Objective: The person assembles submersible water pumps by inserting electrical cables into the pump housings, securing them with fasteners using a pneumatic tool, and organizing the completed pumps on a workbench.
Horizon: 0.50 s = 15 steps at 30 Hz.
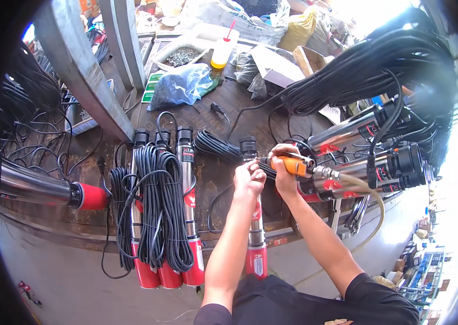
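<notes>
While the right hand (283, 161) has its fingers wrapped round the orange hose-fed tool (294, 166), the left hand (249, 179) bunches, hold unclear, at the far end of the central steel-and-red cylindrical pump (256, 238); tool slippage could strike it.

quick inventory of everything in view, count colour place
middle pump: 1, silver-red, centre
left pumps: 3, silver-red, centre left
right pumps: several, silver-red, right
large cylinder: 1, silver-red, far left
cable coils: several, black, both sides
tool: 1, orange, centre
hose: 1, pale yellow, right
plastic bag: 1, blue, bench rear
bottle: 1, yellow-bottomed, top centre
posts: 2+, grey, upper left
bench: 1, brown, middle
left fingers: 1 hand, bare, at middle pump
right fingers: 1 hand, bare, around tool
</notes>
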{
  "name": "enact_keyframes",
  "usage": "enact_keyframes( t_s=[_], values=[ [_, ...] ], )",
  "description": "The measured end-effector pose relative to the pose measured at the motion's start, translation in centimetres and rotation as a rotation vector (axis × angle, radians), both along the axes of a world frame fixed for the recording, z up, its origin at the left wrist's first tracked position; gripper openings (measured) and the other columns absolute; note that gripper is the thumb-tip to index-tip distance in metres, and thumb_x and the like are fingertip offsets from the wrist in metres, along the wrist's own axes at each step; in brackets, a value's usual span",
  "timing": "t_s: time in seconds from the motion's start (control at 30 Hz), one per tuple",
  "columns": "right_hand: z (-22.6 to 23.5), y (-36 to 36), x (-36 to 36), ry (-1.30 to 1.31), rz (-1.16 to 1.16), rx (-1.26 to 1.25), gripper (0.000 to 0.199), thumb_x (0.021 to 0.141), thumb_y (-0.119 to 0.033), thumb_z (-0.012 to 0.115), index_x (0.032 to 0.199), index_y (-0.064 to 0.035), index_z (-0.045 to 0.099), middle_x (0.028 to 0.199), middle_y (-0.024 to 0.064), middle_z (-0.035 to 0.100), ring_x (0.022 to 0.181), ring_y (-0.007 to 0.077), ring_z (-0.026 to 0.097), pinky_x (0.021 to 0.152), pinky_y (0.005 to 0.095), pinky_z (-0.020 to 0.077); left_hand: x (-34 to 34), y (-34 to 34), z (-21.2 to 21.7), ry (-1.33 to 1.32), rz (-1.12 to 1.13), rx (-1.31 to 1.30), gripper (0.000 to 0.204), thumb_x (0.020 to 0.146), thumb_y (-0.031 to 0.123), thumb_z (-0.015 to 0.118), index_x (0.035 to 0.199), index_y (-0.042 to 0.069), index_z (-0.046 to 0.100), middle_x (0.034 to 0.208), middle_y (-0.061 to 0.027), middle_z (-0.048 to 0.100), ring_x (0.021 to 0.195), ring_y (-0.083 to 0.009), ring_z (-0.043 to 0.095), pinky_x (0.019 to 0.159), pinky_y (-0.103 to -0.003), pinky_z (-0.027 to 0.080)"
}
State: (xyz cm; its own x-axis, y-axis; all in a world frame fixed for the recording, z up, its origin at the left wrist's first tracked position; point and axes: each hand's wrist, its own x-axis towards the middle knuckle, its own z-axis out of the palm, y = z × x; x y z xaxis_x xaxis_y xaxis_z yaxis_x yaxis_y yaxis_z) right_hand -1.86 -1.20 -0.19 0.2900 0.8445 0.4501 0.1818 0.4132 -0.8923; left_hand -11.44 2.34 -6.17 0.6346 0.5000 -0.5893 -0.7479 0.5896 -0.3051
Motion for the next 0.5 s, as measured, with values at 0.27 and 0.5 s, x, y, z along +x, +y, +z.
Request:
enact_keyframes(
  t_s=[0.27,0.5],
  values=[
    [-0.2,1.6,0.6,0.064,-0.018,-0.135,0.018,0.089,0.003,0.055,0.105,-0.0051,0.054,0.097,0.0058,0.060,0.087,0.0147,0.061,0.082,0.0278,0.0497,-0.3,-0.6,0.5,0.159,0.013,0.044,0.017,0.098,0.005,0.048,0.106,-0.006,0.057,0.068,-0.0004,0.043,0.050,-0.0098,0.035,0.046,-0.024,0.033],
    [-0.8,3.8,0.1,0.166,-0.025,-0.142,0.019,0.084,0.005,0.056,0.100,-0.0057,0.056,0.088,0.0036,0.062,0.077,0.0117,0.062,0.071,0.0255,0.0514,-1.2,-4.2,-1.3,0.787,0.324,0.047,0.014,0.102,0.006,0.045,0.113,0.005,0.054,0.085,-0.0069,0.057,0.067,-0.0151,0.058,0.061,-0.029,0.054]
  ],
)
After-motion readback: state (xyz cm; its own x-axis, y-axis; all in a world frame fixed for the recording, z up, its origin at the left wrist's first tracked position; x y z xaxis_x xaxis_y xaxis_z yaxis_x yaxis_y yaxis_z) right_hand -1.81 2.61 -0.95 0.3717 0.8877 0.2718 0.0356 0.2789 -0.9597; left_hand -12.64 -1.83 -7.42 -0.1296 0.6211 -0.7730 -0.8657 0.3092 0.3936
